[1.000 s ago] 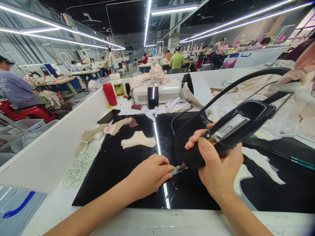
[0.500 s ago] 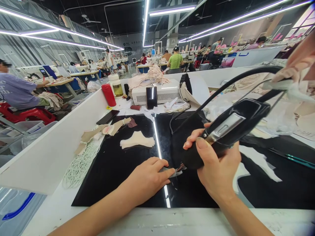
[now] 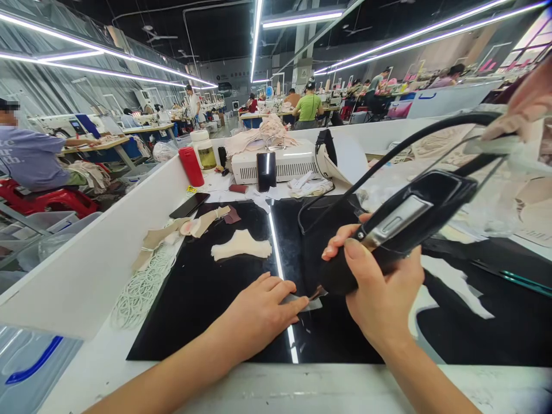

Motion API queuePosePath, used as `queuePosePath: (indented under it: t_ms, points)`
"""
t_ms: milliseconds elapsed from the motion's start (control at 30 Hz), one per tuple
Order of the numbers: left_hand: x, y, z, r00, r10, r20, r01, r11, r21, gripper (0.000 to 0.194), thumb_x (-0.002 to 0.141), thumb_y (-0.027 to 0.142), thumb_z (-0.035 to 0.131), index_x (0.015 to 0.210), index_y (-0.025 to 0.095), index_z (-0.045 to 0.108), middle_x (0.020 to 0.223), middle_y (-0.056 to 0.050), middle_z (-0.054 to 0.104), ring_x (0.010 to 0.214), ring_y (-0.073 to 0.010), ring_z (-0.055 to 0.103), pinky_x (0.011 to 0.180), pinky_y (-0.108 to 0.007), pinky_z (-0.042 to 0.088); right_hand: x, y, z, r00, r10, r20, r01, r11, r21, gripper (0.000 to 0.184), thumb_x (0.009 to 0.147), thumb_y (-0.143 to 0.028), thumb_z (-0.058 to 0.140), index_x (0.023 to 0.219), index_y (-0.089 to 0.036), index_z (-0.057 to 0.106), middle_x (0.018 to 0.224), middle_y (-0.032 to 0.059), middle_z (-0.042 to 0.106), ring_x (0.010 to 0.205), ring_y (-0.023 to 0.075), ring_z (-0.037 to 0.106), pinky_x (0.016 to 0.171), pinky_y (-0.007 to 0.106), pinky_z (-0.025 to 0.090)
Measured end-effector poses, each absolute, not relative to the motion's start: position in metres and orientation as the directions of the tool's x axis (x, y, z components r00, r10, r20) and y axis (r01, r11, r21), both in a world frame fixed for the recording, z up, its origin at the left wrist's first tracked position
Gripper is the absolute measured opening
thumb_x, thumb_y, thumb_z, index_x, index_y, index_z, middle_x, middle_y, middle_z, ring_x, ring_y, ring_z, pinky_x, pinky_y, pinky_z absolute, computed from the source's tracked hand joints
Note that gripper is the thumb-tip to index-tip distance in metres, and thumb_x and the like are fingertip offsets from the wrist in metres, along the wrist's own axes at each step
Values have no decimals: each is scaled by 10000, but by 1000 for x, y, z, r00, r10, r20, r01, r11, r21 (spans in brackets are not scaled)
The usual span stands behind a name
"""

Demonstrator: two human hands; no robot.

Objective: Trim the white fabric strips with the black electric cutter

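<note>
My right hand point(image 3: 382, 293) is wrapped round a black corded hand tool point(image 3: 401, 227), its tip pointed down at a small grey strip point(image 3: 308, 303) on the glossy black work mat point(image 3: 207, 287). My left hand point(image 3: 259, 313) lies on the mat with its fingers pressed flat on the strip's left end, right beside the tool tip. The tool's black cable point(image 3: 414, 144) arcs up and off to the right.
A cream fabric piece point(image 3: 241, 246) lies on the mat, with beige strips point(image 3: 190, 227) and white elastic cord point(image 3: 142, 284) at its left. A phone point(image 3: 190, 204), red bottle point(image 3: 192, 165), jar point(image 3: 202, 149) and white machine box point(image 3: 280, 162) stand behind. White partitions point(image 3: 107, 247) enclose the bench; other workers sit beyond.
My left hand's fingers have flattened out over the strip and shifted slightly right. The tool tip stays at the strip's edge; my right hand has barely moved.
</note>
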State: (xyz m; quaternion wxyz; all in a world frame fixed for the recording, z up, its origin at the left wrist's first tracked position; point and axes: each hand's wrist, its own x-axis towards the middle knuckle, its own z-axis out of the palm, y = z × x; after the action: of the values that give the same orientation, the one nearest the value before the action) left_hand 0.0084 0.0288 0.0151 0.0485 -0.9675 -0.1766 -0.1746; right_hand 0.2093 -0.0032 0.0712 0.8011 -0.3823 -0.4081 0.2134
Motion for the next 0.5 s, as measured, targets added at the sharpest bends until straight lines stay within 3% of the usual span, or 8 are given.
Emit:
queuePosePath:
  t_ms: [500]
  points:
    - [8,34,16,881,350,319,360,-932,28,312,1120,247,749,1429,210,730,1312,-92,767,1180,-273,777,1167,-524,625,215,-11,69,545,683,486,-40,600,-799,435,902,-439,983,1199,-306,694,880,-61,778,655,168,719,593,335,598]
